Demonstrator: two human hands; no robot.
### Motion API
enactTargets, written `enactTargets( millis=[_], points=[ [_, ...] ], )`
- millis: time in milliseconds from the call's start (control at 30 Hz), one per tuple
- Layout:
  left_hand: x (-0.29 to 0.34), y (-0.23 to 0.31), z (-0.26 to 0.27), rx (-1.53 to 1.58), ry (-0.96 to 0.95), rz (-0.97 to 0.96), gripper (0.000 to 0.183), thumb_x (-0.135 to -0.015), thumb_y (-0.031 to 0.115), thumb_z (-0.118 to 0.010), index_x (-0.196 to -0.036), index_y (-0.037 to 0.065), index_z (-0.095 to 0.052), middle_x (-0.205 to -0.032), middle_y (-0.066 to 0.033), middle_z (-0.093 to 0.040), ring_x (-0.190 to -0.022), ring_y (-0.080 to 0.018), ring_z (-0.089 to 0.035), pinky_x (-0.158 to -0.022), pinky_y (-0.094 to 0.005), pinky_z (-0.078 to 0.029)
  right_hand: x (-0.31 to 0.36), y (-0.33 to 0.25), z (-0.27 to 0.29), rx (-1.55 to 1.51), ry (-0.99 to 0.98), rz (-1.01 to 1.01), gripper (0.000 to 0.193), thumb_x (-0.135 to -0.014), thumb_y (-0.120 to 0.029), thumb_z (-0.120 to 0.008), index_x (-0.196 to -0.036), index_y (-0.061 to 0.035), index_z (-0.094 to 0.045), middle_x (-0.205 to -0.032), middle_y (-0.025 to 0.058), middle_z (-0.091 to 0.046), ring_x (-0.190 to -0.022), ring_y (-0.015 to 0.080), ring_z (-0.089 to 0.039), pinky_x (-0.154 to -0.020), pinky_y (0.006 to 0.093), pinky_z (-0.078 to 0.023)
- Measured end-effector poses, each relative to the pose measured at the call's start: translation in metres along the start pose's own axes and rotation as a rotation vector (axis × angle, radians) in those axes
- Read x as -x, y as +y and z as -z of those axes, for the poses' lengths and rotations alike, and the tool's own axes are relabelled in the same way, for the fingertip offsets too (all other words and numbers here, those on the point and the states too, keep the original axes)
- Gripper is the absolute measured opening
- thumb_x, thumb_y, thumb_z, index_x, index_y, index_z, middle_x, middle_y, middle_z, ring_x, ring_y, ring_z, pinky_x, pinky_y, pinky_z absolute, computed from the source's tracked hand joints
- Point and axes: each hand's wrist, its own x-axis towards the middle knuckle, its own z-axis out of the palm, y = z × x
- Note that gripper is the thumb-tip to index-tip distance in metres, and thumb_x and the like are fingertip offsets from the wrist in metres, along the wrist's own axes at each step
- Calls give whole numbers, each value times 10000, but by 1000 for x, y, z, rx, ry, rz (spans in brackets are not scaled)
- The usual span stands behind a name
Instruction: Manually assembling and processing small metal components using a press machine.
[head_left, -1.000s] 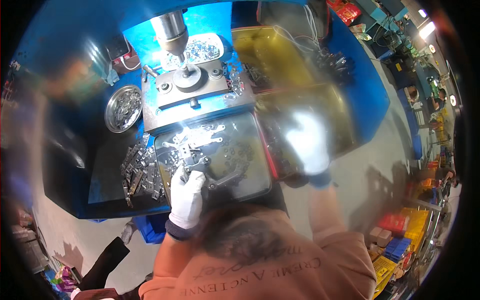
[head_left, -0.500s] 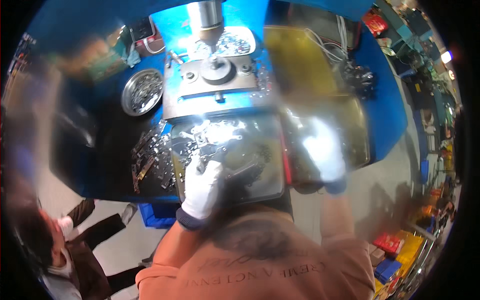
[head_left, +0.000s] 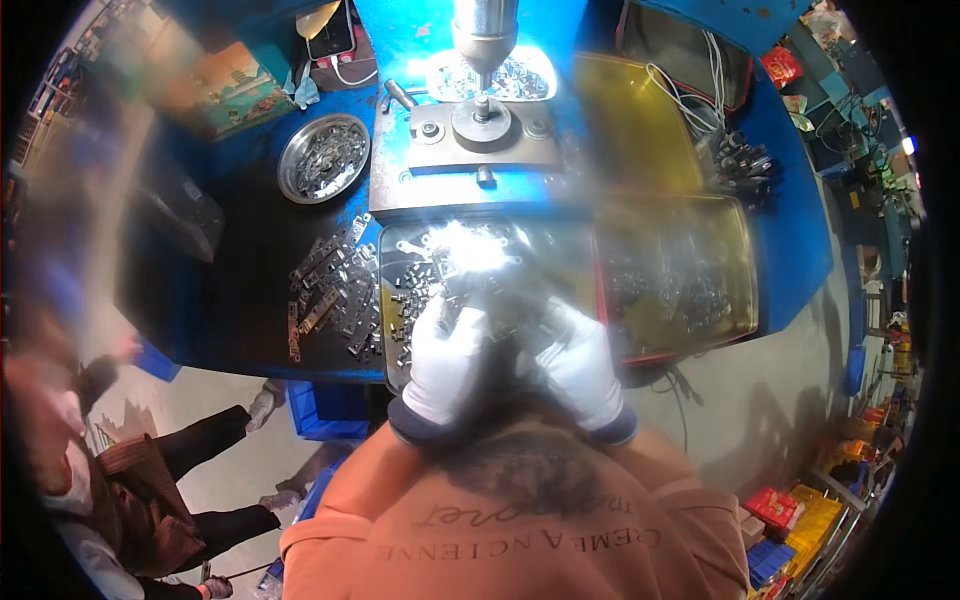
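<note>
Both my hands wear white gloves and are over a shallow tray (head_left: 384, 375) in front of a blue bench press (head_left: 487, 40). My left hand (head_left: 445, 362) has its fingers curled together above small metal pieces (head_left: 402, 305) in the tray. My right hand (head_left: 580, 362) faces it from the tray's right side, thumb and fingers closed together. Glare and blur hide what lies between the fingertips. Beneath the press spindle sits a round steel disc (head_left: 482, 125) on a metal fixture (head_left: 440, 150).
Flat metal strips (head_left: 335, 285) are heaped left of the tray. Behind them stands a round metal bowl (head_left: 285, 165) of small parts. A yellow tray (head_left: 748, 265) sits at right, dark parts (head_left: 740, 165) beyond it. At lower left another person (head_left: 150, 490) is close to the bench.
My right hand has come left from the yellow tray to the front tray, near my left hand. The left hand stays over the front tray. The whole view has shifted slightly.
</note>
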Motion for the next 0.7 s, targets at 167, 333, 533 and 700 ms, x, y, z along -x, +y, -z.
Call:
enactTargets(
  millis=[167,333,533,700],
  points=[
    [-2,-15,2,26,11,-47,190,-911,105,-543,-1094,52,-542,-856,-9,-599,-693,-66,-538,-577,-197,-429,1,17,-18,11,64,29,405,-885,-2,-556,-1286,-18,-505,-1109,53,-630,-774,66,-559,-687,202,-470],
    [-4,-10,11,31,-141,-69,240,-883,68,-574,-1118,37,-535,-973,-40,-612,-848,-94,-570,-717,-228,-467,4,22,-22,210,64,201,453,-859,37,-557,-1305,3,-479,-1152,90,-611,-998,93,-540,-837,220,-446],
    [-12,2,19,-59,-116,77,291,-850,86,-624,-1122,32,-537,-984,-21,-608,-851,-83,-559,-730,-226,-459,-8,20,1,137,94,123,515,-841,-11,-613,-1327,-37,-444,-1020,72,-611,-752,66,-554,-706,219,-458],
    [-12,12,15,-36,-189,148,289,-847,158,-646,-1094,49,-545,-940,-9,-589,-801,-73,-542,-685,-214,-447,-17,3,8,208,90,241,487,-814,15,-629,-1273,-17,-468,-1059,65,-570,-763,91,-563,-709,228,-468]
  ],
)
